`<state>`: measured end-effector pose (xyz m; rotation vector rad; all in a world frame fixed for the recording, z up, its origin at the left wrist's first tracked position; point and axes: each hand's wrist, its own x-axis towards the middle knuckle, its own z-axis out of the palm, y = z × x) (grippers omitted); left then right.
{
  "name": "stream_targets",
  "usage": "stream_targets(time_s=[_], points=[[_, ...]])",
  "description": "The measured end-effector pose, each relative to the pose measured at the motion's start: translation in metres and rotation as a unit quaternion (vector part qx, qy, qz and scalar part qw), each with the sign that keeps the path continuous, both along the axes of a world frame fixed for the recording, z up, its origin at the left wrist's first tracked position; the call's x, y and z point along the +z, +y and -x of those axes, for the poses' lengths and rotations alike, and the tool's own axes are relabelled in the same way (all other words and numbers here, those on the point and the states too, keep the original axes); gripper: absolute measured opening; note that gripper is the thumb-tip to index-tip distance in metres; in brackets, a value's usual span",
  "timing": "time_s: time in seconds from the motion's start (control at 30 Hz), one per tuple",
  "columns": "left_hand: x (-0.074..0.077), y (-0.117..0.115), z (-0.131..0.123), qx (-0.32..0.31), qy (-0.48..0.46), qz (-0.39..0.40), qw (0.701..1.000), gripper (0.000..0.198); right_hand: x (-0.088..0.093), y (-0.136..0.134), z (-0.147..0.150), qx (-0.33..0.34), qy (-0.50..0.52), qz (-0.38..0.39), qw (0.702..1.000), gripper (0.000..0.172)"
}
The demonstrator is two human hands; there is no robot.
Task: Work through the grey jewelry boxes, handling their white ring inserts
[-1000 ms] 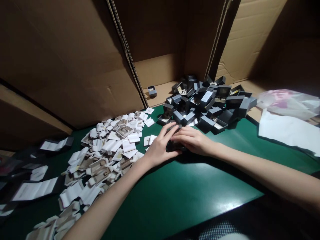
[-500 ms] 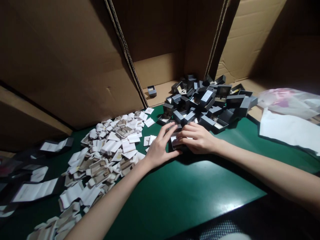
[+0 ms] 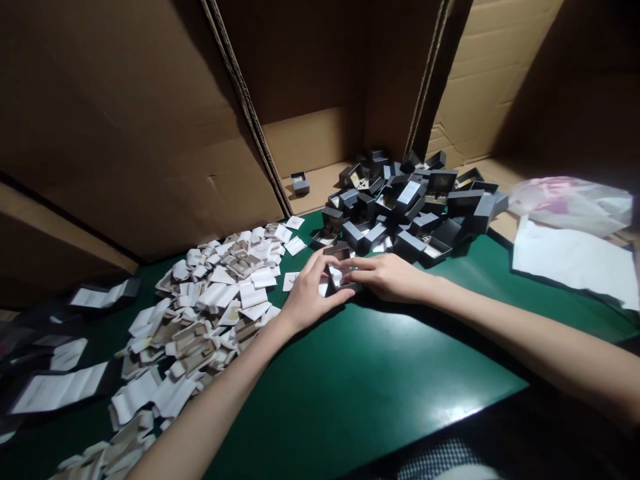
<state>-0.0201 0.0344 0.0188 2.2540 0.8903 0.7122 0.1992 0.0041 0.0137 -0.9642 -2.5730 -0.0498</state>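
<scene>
A small dark jewellery-type box [image 3: 338,253] stands with its lid up on the green tabletop, between my two hands. My left hand [image 3: 309,293] grips its left side, thumb along the near edge and fingers around the far side. My right hand [image 3: 387,277] has its fingers together, their tips at the right side and inside of the box. A white insert [image 3: 336,274] shows in the opening, partly covered by my fingers. Whether the right fingertips pinch the insert or only the box wall is hard to make out.
Beyond my hands lies a heap of dark small boxes [image 3: 410,193], several open. To the left spreads a pile of white and grey card inserts [image 3: 215,293]. One box [image 3: 300,183] sits apart on cardboard. A plastic bag [image 3: 570,203] and a white sheet [image 3: 575,260] lie right.
The right fingers have drawn back from over the box, so its raised lid and white insert now show more. My left hand stays around the box.
</scene>
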Motion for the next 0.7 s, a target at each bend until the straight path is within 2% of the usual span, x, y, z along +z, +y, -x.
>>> stream_targets(time_s=[0.07,0.23,0.33,0.43,0.53,0.7], points=[[0.000,-0.002,0.000,0.000,0.020,-0.012,1.000,0.028,-0.002,0.001,-0.001,0.000,0.011,0.013,1.000,0.036],[0.003,-0.004,0.001,-0.001,0.055,-0.045,0.997,0.023,-0.006,0.005,-0.005,0.028,0.061,0.033,0.997,0.039],[0.004,-0.005,0.000,-0.003,0.076,-0.061,0.995,0.025,-0.006,0.007,-0.010,0.042,0.121,0.000,0.992,0.032],[0.004,-0.003,0.000,0.002,0.085,-0.072,0.994,0.029,-0.002,0.009,-0.017,0.005,0.160,-0.045,0.986,0.024],[0.001,0.002,0.003,0.024,0.094,-0.099,0.990,0.030,0.003,0.012,-0.023,-0.023,0.120,-0.037,0.992,0.018],[-0.002,0.015,0.011,0.113,0.122,-0.133,0.977,0.029,0.004,0.016,-0.024,-0.019,0.018,0.016,1.000,0.015]])
